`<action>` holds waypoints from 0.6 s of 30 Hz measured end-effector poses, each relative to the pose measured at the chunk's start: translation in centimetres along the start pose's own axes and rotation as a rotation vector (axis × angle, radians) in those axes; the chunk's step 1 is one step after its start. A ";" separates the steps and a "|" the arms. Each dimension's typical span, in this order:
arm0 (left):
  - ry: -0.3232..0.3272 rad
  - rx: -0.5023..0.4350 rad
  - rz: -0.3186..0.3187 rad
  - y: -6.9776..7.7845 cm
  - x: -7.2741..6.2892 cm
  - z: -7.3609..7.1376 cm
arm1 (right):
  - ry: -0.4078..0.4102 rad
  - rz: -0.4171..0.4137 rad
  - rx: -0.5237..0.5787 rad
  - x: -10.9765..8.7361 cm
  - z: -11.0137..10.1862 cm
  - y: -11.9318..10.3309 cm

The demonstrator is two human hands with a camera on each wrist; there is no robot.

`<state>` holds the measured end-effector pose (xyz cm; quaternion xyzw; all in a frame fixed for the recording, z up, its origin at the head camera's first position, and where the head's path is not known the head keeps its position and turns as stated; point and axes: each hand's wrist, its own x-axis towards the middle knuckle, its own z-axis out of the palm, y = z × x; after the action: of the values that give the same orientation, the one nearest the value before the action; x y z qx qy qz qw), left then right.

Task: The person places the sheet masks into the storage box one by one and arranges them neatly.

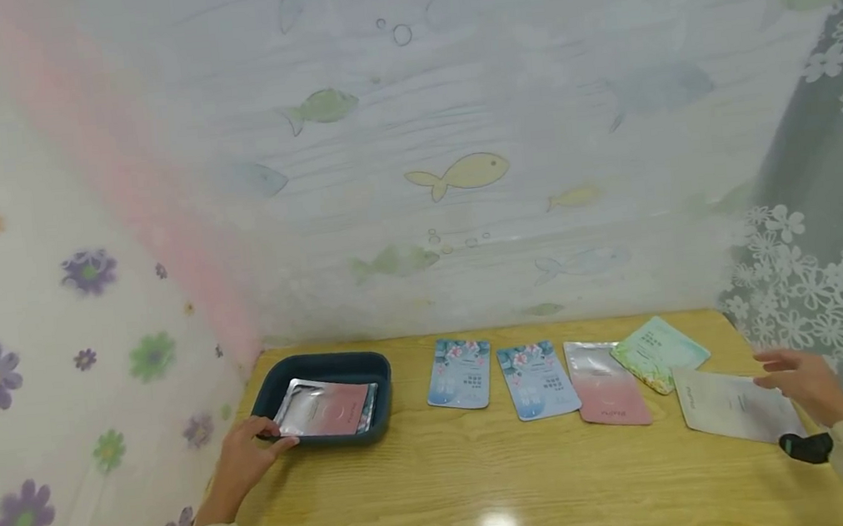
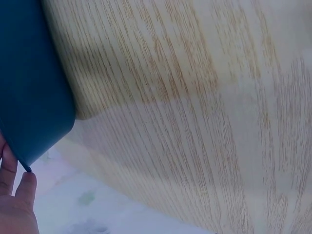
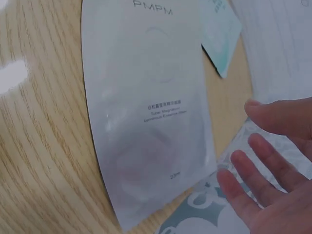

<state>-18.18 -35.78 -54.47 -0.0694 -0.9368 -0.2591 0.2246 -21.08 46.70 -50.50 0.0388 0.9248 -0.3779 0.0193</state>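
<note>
Left hand [image 1: 246,458] — pinching the rim of a dark blue tray [image 1: 343,442]. Right hand [image 1: 804,380] — fingers extended, grasping nothing, near a white pouch [image 1: 735,404] on the table [image 1: 411,489]; only the right wrist view makes its PMPM lettering [image 3: 152,8] legible. Within the tray, head view only: pink-and-silver pouch [image 1: 329,409]. Farthest: fish-patterned backdrop [image 1: 357,218].

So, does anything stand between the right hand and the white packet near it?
Nothing visible does. The right hand is open beside one end of the white packet; the green packet lies near the opposite end, out of the way.
</note>
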 end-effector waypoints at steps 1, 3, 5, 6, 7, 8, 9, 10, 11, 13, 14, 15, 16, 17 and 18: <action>-0.001 -0.002 -0.001 0.0 0.0 0.0 | 0.017 0.016 -0.012 0.1 0.1 0.3; -0.006 -0.001 -0.001 -0.2 0.0 0.1 | 0.043 0.052 0.001 0.3 0.2 0.8; -0.005 0.003 0.006 -0.2 0.0 0.1 | 0.071 0.086 0.033 0.6 0.4 1.4; -0.001 0.003 0.012 -0.3 0.0 0.1 | 0.094 0.103 0.031 0.8 0.6 1.7; 0.003 0.004 0.018 -0.3 0.1 0.0 | 0.101 0.131 0.043 0.9 0.9 2.0; 0.009 0.003 0.024 -0.3 0.1 0.0 | 0.103 0.160 0.059 1.0 1.1 2.2; 0.015 0.000 0.032 -0.3 0.1 0.0 | 0.108 0.190 0.075 1.2 1.3 2.4; 0.019 0.003 0.037 -0.3 0.1 0.0 | 0.110 0.222 0.089 1.3 1.5 2.6; 0.021 0.005 0.040 -0.2 0.0 0.0 | 0.112 0.258 0.099 1.4 1.7 2.7; 0.019 0.006 0.043 -0.2 0.0 0.1 | 0.120 0.331 0.109 1.5 2.1 2.8; 0.014 0.006 0.043 -0.1 0.0 0.2 | 0.139 0.354 0.102 1.4 2.4 2.9; 0.007 0.009 0.043 -0.1 0.0 0.2 | 0.155 0.377 0.093 1.2 2.7 2.9; 0.001 0.011 0.040 -0.1 0.0 0.3 | 0.167 0.387 0.065 1.0 2.9 3.0; -0.003 0.011 0.036 -0.1 0.0 0.3 | 0.181 0.389 0.039 0.9 3.2 3.0; -0.007 0.007 0.031 0.0 0.0 0.3 | 0.192 0.386 0.009 0.7 3.4 3.1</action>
<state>-18.26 -35.64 -54.71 -0.0841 -0.9373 -0.2519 0.2256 -21.45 46.54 -55.10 0.2512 0.8962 -0.3658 0.0031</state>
